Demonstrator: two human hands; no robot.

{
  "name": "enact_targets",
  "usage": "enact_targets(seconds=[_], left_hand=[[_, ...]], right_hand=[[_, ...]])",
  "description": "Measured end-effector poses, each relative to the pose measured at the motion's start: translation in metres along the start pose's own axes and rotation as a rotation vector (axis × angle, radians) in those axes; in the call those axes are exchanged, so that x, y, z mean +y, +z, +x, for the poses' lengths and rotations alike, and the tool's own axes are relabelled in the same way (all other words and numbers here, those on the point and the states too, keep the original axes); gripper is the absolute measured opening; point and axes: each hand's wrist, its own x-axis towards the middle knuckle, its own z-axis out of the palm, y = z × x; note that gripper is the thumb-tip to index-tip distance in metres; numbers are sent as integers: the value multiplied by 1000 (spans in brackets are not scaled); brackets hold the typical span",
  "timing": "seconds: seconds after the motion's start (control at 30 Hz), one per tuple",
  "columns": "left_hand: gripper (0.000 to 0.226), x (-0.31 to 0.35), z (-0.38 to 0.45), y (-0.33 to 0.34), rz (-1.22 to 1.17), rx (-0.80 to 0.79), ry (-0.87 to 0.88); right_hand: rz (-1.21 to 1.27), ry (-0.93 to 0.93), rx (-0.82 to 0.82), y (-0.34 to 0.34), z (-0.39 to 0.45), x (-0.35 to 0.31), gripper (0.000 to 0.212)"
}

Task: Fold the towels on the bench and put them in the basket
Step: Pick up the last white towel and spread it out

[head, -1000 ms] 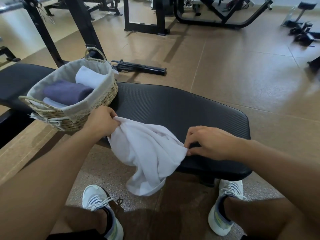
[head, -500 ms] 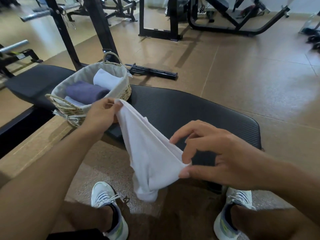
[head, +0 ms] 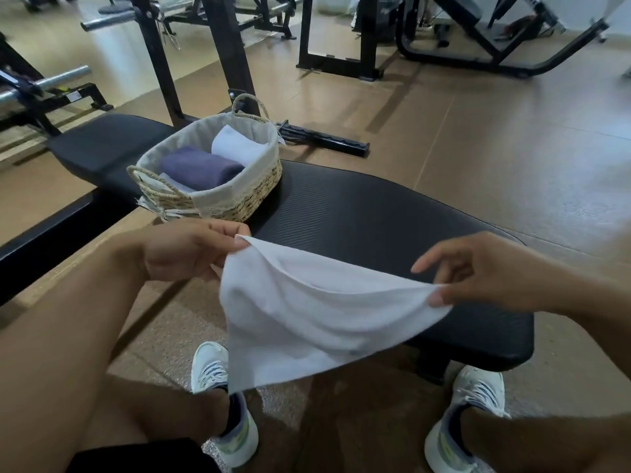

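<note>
A white towel (head: 307, 312) hangs spread in the air over the near edge of the black bench (head: 368, 213). My left hand (head: 191, 249) pinches its left top corner. My right hand (head: 485, 271) pinches the right top corner between thumb and forefinger, the other fingers spread. The towel's lower part sags below the bench edge, toward my shoes. A woven basket (head: 235, 199) with a cloth lining stands on the bench's left part, beyond my left hand. Inside it lie a rolled purple towel (head: 198, 170) and a white towel (head: 239, 146).
Black rack uprights (head: 225, 56) rise behind the basket. A black bar piece (head: 324, 139) lies on the brown floor beyond the bench. A barbell (head: 44, 83) and frames stand at the left, more gym machines at the back. My two white shoes are under the bench edge.
Both hands lifted the white towel off the bench and pulled its top corners apart, so it now hangs stretched wide. The view tilted up and shifted left.
</note>
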Motion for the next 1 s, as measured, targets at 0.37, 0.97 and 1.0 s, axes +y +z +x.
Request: enact_targets(seconds=[0.37,0.97,1.0], left_hand=[[22,3,43,30,23,586,290],[27,5,67,18,15,829,218],[25,4,68,19,16,819,221]], right_hand=[[109,11,379,11,20,18,21],[355,-88,360,7,21,23,29],[365,-81,377,7,21,23,32]])
